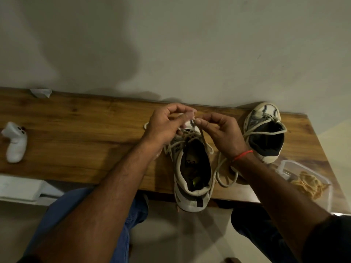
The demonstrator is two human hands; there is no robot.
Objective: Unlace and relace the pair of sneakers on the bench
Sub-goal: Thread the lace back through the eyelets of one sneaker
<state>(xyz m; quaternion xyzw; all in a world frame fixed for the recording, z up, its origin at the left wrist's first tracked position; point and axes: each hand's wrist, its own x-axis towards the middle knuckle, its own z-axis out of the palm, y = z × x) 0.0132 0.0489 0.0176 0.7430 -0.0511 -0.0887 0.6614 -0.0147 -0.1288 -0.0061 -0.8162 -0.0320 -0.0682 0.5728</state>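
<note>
We look down into a plain room of a home: a long brown wooden surface (76, 133) against a bare grey plastered wall (171, 44), pale tiled floor (190, 234) beneath it.

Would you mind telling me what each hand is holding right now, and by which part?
Both the left hand and the right hand pinch the lace of the near sneaker, up near its toe-end eyelets. Which strand each holds cannot be told.
</note>
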